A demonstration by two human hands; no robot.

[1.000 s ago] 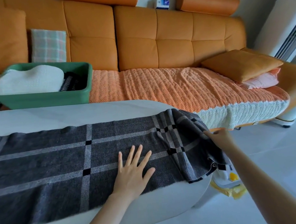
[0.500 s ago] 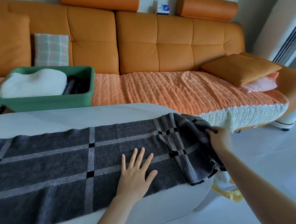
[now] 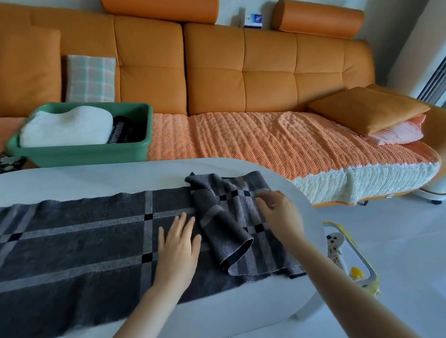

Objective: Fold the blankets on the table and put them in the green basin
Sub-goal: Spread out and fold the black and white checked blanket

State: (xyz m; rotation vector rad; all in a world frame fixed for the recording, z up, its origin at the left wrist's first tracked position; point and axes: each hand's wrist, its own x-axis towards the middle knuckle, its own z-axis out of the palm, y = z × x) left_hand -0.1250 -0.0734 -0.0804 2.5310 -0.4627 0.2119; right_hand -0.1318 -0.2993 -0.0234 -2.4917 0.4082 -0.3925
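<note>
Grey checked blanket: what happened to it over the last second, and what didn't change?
The right hand took hold of the blanket's end hanging off the table's right edge and swung it up and leftward. That end now lies folded back, rumpled, on the blanket. The hand is blurred, so its grip now is unclear. The left hand stayed flat on the blanket, and the green basin with its white blanket stayed put.
</note>
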